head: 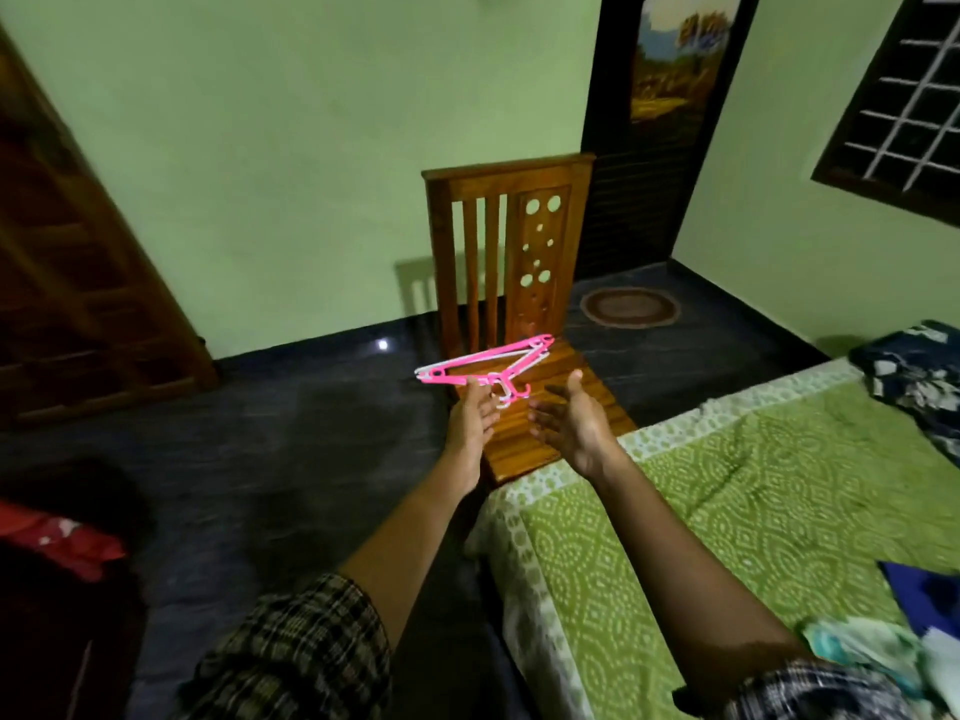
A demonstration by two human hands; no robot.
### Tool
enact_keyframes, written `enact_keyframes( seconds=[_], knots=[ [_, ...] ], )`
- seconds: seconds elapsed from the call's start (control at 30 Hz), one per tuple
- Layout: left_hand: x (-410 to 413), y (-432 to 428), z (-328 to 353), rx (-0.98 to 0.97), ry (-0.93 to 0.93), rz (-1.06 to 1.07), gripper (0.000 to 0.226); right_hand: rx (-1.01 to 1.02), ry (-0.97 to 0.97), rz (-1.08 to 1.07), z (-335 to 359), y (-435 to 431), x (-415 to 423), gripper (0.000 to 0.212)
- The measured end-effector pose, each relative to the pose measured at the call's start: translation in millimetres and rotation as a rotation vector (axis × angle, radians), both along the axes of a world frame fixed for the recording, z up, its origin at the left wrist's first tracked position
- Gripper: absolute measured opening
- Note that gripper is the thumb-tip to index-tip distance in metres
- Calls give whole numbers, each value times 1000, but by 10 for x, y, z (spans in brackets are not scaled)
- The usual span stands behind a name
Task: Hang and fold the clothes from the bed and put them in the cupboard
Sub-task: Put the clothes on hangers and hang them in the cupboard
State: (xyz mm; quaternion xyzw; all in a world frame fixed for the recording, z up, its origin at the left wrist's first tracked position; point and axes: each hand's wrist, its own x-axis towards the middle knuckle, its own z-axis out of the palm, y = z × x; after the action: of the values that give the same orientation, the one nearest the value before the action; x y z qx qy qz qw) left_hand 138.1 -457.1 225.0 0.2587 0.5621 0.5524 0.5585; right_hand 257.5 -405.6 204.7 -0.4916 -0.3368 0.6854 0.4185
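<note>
With the wooden cupboard (78,304) far left, a person's left hand (470,423) pinches pink hangers (488,363) above a chair (519,241), the right hand (566,423) spread and holding nothing, while clothes (914,376) lie unhung on the bed (675,511), the job seemingly barely begun.

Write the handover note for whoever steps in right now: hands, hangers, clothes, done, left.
Left hand: fingertips at the pink and white plastic hangers over the brown wooden chair; grip unclear.
Right hand: open beside the hangers, holding nothing.
Clothes: a dark blue-and-white patterned garment, a plain blue cloth and a teal-and-white garment lie on the green patterned bed.
The brown wooden cupboard stands at far left.
Done: nothing hung or folded in view.
Left: take the hangers, hang and fold the clothes, put them in the cupboard.
</note>
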Motion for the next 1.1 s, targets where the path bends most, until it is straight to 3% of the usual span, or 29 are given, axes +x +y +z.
enact_keyframes(
  seconds=[0.23, 0.63, 1.1],
  knots=[
    [-568, 1040, -153, -54, -21, -13, 56, -68, -70, 21, -127, 1002, -610, 53],
    [-1302, 2836, -694, -108, 43, -180, 57, -150, 43, -288, -538, 2530, -1584, 69],
    [-1446, 4211, -1473, -252, 216, -442, 53, -351, 6, -485, -1440, 3440, -1395, 69]
  ],
)
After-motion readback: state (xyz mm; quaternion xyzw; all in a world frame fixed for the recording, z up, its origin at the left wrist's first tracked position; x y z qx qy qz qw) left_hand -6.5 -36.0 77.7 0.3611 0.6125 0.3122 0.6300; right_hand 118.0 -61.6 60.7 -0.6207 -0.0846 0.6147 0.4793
